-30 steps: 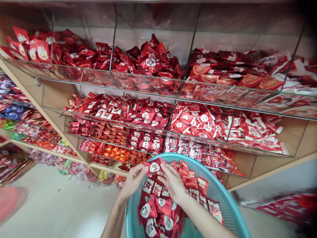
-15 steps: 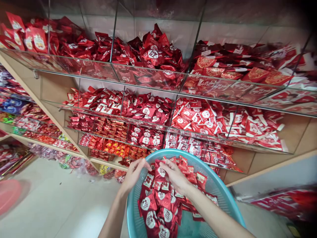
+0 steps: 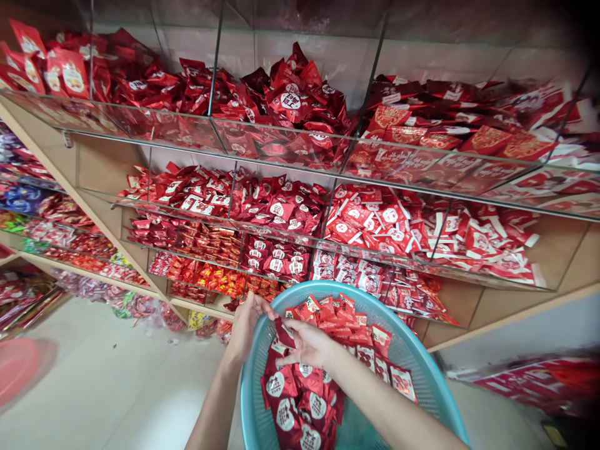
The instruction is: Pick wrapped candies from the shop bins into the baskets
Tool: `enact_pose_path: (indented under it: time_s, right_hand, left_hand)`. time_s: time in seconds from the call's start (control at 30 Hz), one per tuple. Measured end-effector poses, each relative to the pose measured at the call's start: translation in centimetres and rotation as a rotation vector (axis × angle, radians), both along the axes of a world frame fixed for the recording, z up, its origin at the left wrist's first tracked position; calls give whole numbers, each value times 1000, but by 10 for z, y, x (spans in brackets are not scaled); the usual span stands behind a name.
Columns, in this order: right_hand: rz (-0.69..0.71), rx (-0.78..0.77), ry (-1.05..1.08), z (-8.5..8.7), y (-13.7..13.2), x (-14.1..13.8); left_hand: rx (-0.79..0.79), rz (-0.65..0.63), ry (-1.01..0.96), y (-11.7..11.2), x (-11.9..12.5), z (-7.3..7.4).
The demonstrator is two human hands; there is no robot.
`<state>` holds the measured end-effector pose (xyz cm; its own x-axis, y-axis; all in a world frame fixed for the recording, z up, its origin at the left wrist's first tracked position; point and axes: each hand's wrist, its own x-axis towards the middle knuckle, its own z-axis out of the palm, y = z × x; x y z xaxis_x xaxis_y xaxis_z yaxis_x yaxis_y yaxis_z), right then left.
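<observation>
A blue plastic basket (image 3: 424, 369) stands below me, holding many small red snack packets (image 3: 316, 406) with white heart-shaped labels and other red-and-white packets. Over its left rim, my left hand (image 3: 250, 324) has its fingers closed at the top corner of a dark red snack packet (image 3: 284, 333). My right hand (image 3: 312, 347) reaches across from the right. Its fingers touch the same packet's edge, while the thumb sits apart lower down, above the heart-labelled packets. The left palm is turned out of sight.
Glass-fronted shelves (image 3: 281, 228) full of red packets slope across the view behind the basket. More coloured packets (image 3: 47, 212) fill a shelf on the left. A pink round object (image 3: 19, 369) lies on the tiled floor. Red packaging (image 3: 539, 387) rests at the lower right.
My right hand has moved left with the heart-labelled packet to my left hand, and its thumb and fingers have spread. My left fingers have drawn closed at the packet.
</observation>
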<state>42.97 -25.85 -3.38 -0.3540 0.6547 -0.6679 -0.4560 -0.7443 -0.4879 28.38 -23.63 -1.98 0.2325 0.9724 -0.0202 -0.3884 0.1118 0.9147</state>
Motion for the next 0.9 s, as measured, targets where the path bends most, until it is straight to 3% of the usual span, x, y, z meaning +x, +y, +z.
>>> enact_pose_path:
  time_s: [0.3,0.43,0.53,0.63,0.77,0.9]
  right_hand:
    - [-9,180,-83,-1,7,-1]
    - [42,459,-337,-10,9,2]
    - [186,762,-674,-18,13,5]
    - [398,972,-919,-17,16,5]
    - [653,1126,-965,-8,13,0]
    - [765,1201,-931,-7,5,-3]
  left_hand:
    - [-2,-3,-27,-1,1,1]
    - [-12,-4,-37,1,-1,0]
    - [-33,-15,-73,2,-2,-1]
    - [-44,-26,-97,2,-2,0]
    - [-43,-20,-86,2,-2,0]
    - [-27,-4,-48,2,-1,0]
